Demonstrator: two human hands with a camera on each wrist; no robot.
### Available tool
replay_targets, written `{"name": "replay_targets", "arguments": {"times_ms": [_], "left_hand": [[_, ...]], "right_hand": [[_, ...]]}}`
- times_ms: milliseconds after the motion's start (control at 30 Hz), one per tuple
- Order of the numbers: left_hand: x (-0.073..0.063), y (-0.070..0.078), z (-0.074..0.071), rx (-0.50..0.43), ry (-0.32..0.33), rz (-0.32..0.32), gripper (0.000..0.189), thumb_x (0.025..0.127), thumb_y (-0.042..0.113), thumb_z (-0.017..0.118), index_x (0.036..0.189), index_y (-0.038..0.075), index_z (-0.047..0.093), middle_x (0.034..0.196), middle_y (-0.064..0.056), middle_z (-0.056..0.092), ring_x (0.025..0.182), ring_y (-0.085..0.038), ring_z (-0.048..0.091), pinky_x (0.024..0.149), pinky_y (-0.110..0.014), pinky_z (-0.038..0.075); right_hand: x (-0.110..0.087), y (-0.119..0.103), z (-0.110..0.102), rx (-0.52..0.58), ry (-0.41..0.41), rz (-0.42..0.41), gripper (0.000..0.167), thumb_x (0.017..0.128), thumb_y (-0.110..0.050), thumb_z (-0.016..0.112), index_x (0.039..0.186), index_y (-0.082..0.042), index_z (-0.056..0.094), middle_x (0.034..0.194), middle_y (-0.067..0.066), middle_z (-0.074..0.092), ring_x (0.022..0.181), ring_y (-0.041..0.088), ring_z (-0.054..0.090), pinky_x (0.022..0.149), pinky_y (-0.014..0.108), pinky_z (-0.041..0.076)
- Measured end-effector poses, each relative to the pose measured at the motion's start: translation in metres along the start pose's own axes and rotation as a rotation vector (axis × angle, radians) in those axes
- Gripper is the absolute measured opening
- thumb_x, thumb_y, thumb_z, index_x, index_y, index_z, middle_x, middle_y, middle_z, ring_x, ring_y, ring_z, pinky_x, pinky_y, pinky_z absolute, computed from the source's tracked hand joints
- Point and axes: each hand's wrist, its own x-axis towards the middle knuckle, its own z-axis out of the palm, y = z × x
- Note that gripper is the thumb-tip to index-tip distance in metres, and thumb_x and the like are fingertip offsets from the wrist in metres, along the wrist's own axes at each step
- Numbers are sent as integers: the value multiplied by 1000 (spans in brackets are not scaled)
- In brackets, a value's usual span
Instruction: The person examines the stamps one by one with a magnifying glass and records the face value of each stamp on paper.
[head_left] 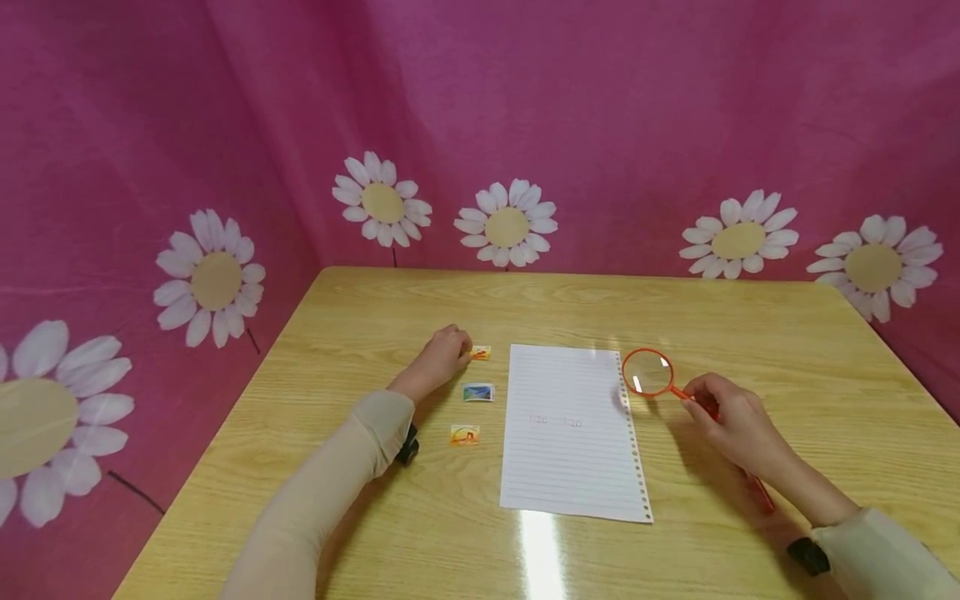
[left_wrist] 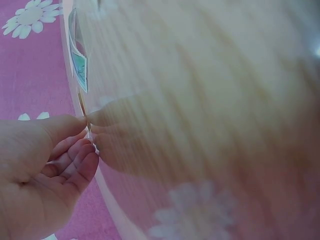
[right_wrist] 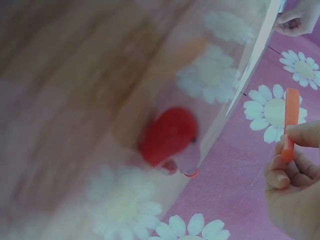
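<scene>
My left hand [head_left: 444,357] is at the left edge of an orange-and-yellow stamp [head_left: 481,353], the farthest of three in a column on the table. Its thumb and fingertips pinch that edge, seen nearly side-on in the left wrist view. Nearer lie a blue-green stamp [head_left: 478,392] and another yellow-orange stamp [head_left: 465,435]. My right hand [head_left: 738,421] grips the handle of a red-rimmed magnifying glass [head_left: 648,372]. The lens is raised just beyond the paper's right edge. In the right wrist view the magnifying glass [right_wrist: 292,107] appears edge-on between thumb and fingers.
A lined sheet [head_left: 570,467] with punched holes and faint handwritten figures lies between the hands. Under my right wrist is a red pen [head_left: 760,492], partly hidden. The wooden table [head_left: 570,304] meets a pink flowered curtain [head_left: 600,108] at the back and left.
</scene>
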Motion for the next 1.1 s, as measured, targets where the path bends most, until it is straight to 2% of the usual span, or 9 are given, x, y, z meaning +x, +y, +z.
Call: {"name": "replay_targets", "arguments": {"times_ms": [267, 467, 867, 1100], "left_hand": [[-2, 0, -1, -3, -15, -26, 17, 96, 10, 61, 105, -3, 65, 102, -14, 60, 90, -22, 55, 84, -35, 51], [-2, 0, -1, 5, -4, -1, 14, 95, 8, 61, 103, -3, 66, 99, -15, 59, 86, -21, 53, 81, -35, 50], [0, -3, -1, 1, 9, 25, 11, 94, 6, 62, 99, -3, 66, 94, -15, 59, 82, -20, 50, 77, -34, 49], [-1, -3, 0, -10, -3, 17, 15, 95, 7, 61, 105, -4, 66, 101, -16, 61, 92, -24, 57, 84, -36, 52]], "right_hand": [[6, -1, 6, 12, -20, -75, 27, 71, 11, 76, 89, -4, 62, 71, -4, 58, 65, -6, 41, 55, 10, 35], [12, -4, 11, 31, -37, -112, 29, 70, 12, 77, 90, -4, 62, 72, -6, 56, 65, -6, 40, 56, 10, 35], [28, -10, 16, 34, -34, -198, 32, 66, 14, 78, 87, -3, 62, 74, -2, 58, 65, -2, 43, 57, 10, 35], [37, -16, 21, 48, -62, -226, 29, 68, 13, 77, 86, -4, 62, 75, -1, 58, 66, -1, 43, 57, 10, 36]]}}
